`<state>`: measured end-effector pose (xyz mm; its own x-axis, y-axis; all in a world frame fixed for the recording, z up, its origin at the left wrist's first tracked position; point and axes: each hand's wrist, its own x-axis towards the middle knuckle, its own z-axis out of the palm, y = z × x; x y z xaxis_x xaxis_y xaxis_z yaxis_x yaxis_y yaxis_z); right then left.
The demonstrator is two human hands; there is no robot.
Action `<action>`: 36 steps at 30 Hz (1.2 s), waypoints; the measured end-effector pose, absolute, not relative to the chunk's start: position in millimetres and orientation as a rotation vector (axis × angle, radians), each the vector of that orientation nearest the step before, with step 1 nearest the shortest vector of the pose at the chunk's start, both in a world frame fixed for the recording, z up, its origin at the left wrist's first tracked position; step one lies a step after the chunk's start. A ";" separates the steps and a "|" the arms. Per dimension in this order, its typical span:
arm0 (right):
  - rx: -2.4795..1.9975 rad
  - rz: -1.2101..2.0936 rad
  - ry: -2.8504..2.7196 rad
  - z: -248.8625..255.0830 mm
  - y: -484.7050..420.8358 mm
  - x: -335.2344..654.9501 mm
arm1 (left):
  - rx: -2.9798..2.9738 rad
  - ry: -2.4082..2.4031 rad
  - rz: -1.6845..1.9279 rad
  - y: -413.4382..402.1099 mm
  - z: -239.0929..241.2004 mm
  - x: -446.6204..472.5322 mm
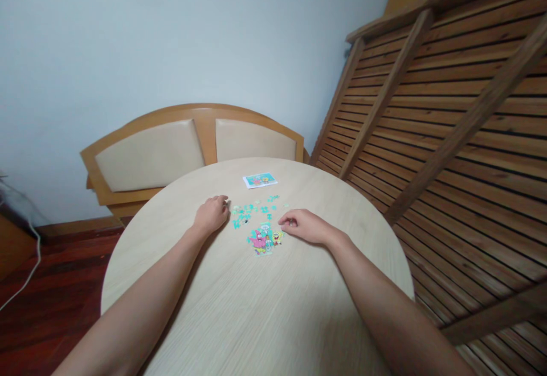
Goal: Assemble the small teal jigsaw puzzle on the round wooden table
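A partly joined jigsaw puzzle point(264, 240) lies flat on the round table, showing a pink starfish figure, a pale figure and a yellow square figure. Beyond it, several loose turquoise puzzle pieces point(243, 216) are scattered. My left hand point(212, 215) rests on the table just left of these pieces, fingers loosely bent and nothing visible in them. To the right of the joined part, my right hand point(304, 226) has its thumb and fingers pinched together near the yellow figure. Whatever is between those fingertips is too small to make out.
A small picture card point(260, 180) with the same cartoon figures lies farther back on the pale wooden table point(239, 307). Behind the table stands a padded wooden headboard point(205, 115). A slatted wooden frame point(448, 119) leans along the right side. A white cable point(36, 250) hangs at left.
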<state>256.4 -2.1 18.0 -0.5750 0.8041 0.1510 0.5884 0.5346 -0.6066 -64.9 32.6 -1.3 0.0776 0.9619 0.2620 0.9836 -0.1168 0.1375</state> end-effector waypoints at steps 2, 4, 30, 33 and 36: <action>-1.134 0.704 -2.361 18.6 -2.3 256.4 | -2.216 -2.079 -0.459 32.2 -0.2 -68.6; -1.135 0.698 -2.364 19.0 -2.4 256.3 | -2.206 -2.083 -0.451 32.2 0.5 -71.6; -0.886 0.611 -2.423 15.0 -4.3 244.6 | -2.960 -1.622 -1.700 27.7 0.5 -32.2; -0.951 0.692 -2.300 14.9 -6.9 241.3 | -3.114 -1.588 -1.718 16.3 -2.7 -11.6; -0.925 0.818 -2.225 15.3 -10.5 237.3 | -3.261 -1.516 -1.699 7.2 -4.8 3.5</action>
